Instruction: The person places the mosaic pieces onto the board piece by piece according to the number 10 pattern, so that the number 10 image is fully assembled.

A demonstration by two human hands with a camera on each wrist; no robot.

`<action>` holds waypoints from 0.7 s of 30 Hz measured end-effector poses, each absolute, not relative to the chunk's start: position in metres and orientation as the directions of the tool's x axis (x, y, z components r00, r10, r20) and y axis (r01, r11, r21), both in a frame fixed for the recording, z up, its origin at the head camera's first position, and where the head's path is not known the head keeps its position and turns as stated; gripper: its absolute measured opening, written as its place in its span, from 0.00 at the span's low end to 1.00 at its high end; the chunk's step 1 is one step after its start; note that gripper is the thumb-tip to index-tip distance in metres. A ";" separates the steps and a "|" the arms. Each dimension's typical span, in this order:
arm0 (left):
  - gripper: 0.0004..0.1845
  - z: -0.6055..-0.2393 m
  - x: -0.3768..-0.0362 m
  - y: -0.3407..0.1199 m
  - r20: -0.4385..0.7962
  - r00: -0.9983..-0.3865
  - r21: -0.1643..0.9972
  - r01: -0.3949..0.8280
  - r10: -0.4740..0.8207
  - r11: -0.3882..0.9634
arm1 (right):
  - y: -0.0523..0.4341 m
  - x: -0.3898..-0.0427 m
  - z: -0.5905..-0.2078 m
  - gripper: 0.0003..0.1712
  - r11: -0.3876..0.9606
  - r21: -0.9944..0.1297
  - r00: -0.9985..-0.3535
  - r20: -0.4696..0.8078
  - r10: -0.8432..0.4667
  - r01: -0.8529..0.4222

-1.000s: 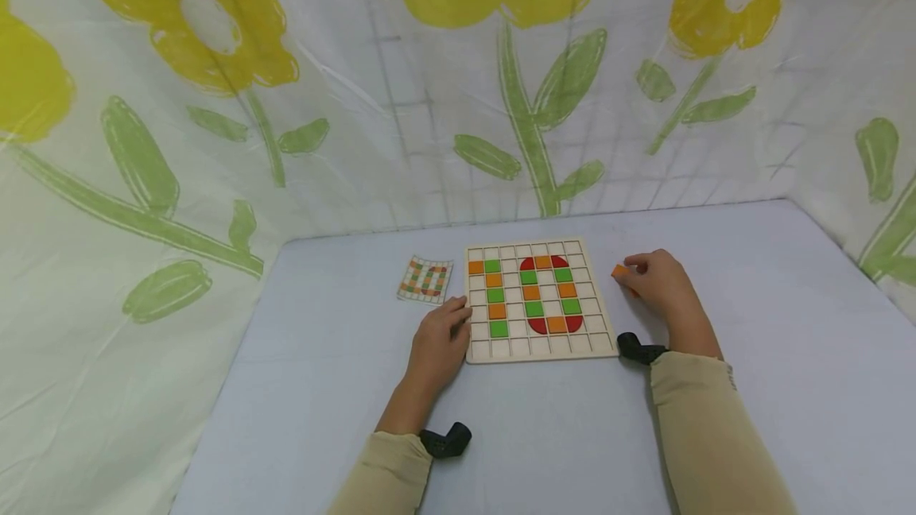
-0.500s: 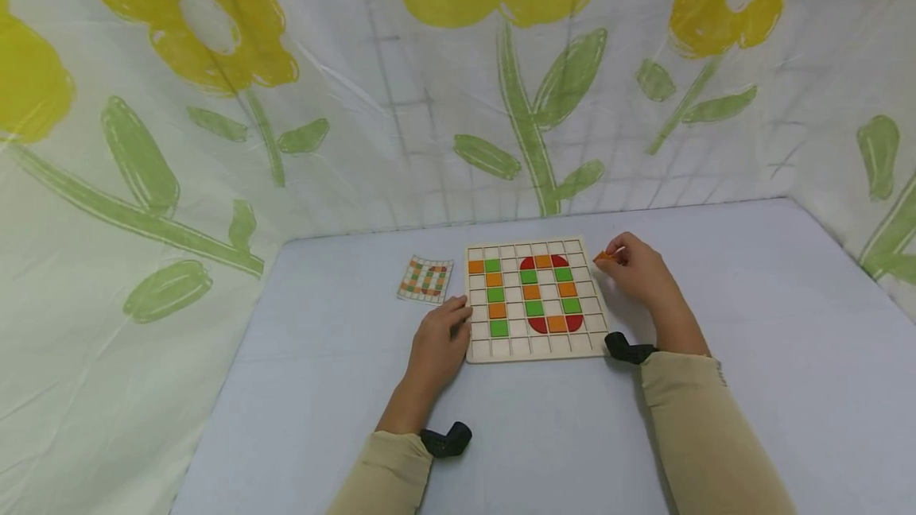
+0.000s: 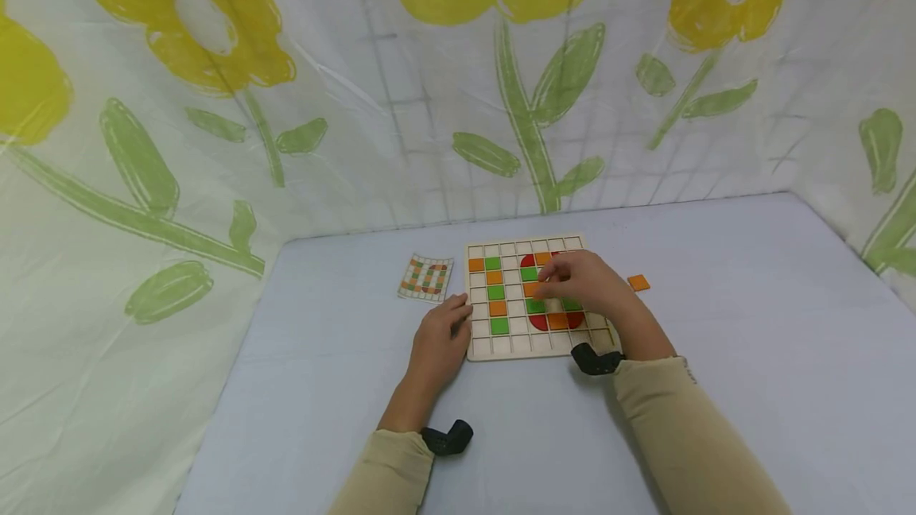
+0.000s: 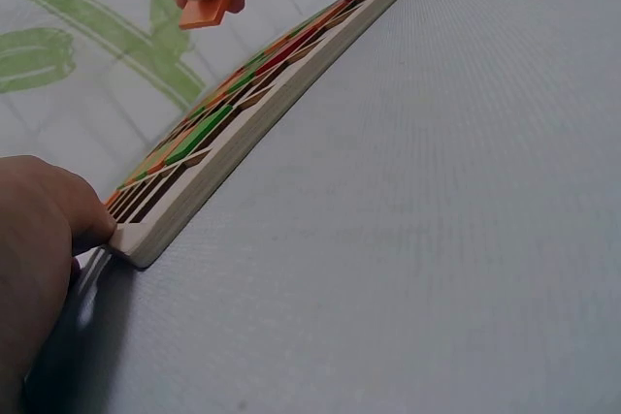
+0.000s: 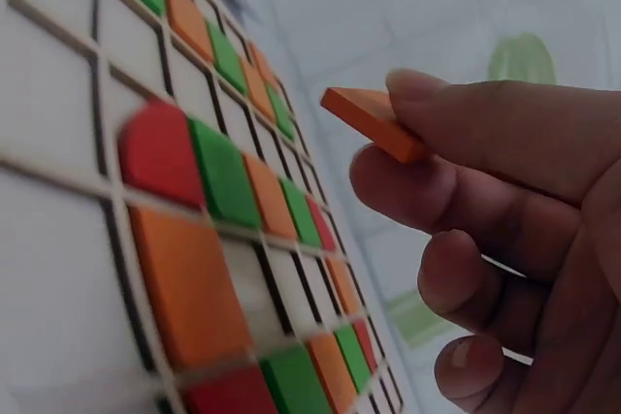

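Note:
A square wooden grid board (image 3: 515, 345) lies on the table, bearing an alternating orange and green column and a ring with red rounded corner tiles (image 5: 160, 157). My right hand (image 3: 590, 284) is over the ring, partly covering it. Between thumb and forefinger it pinches a thin orange square tile (image 5: 374, 123), raised above the board in both wrist views; its other fingers are curled below. My left hand (image 3: 438, 344) rests at the board's left edge, fingers loosely extended, with the thumb (image 4: 92, 215) touching the near left corner.
One loose orange tile (image 3: 638, 283) lies on the table to the right of the board. A small printed card (image 3: 425, 278) with a similar grid pattern is at the board's left. A flowered curtain (image 3: 343, 102) hangs behind the table (image 3: 322, 356).
My right hand has carried an orange tile leftward from beyond the board's right side to above the ring, uncovering the loose orange tile. My left hand has stayed at the board's edge.

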State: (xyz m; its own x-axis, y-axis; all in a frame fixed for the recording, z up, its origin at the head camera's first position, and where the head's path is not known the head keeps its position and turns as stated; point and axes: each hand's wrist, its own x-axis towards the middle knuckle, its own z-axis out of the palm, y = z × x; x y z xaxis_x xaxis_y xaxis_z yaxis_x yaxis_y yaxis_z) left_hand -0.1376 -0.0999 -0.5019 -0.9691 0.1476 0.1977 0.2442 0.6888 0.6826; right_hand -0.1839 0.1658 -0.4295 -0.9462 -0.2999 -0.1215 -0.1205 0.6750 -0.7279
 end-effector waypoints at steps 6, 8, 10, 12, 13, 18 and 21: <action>0.15 -0.502 -0.138 -0.100 0.192 -0.970 0.692 0.242 0.149 0.680 | 0.140 -0.178 -0.434 0.10 0.680 -0.721 -0.910 -0.185 -0.371 -0.130; 0.15 -0.503 -0.139 -0.100 0.191 -0.970 0.693 0.241 0.149 0.680 | 0.134 -0.177 -0.436 0.10 0.686 -0.712 -0.900 -0.187 -0.394 -0.152; 0.15 -0.504 -0.139 -0.101 0.190 -0.970 0.691 0.240 0.149 0.682 | 0.130 -0.177 -0.437 0.09 0.689 -0.703 -0.891 -0.183 -0.415 -0.177; 0.15 -0.504 -0.139 -0.101 0.192 -0.970 0.687 0.241 0.148 0.686 | 0.128 -0.176 -0.440 0.09 0.695 -0.693 -0.887 -0.181 -0.424 -0.191; 0.15 -0.504 -0.139 -0.101 0.193 -0.970 0.685 0.241 0.148 0.687 | 0.127 -0.176 -0.441 0.09 0.701 -0.687 -0.887 -0.184 -0.424 -0.192; 0.14 -0.505 -0.139 -0.101 0.199 -0.969 0.682 0.244 0.146 0.690 | 0.124 -0.174 -0.444 0.09 0.735 -0.656 -0.894 -0.210 -0.397 -0.172; 0.14 -0.505 -0.138 -0.101 0.199 -0.969 0.683 0.242 0.144 0.689 | 0.123 -0.174 -0.445 0.08 0.760 -0.627 -0.897 -0.220 -0.383 -0.170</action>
State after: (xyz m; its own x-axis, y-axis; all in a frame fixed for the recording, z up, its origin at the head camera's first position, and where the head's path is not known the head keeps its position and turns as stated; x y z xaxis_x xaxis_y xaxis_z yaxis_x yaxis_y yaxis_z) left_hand -0.1381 -0.1010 -0.5049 -0.9694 0.1438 0.1990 0.2424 0.6889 0.6831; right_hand -0.1742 0.1226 -0.4446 -0.8973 -0.3827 -0.2199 -0.1705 0.7599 -0.6272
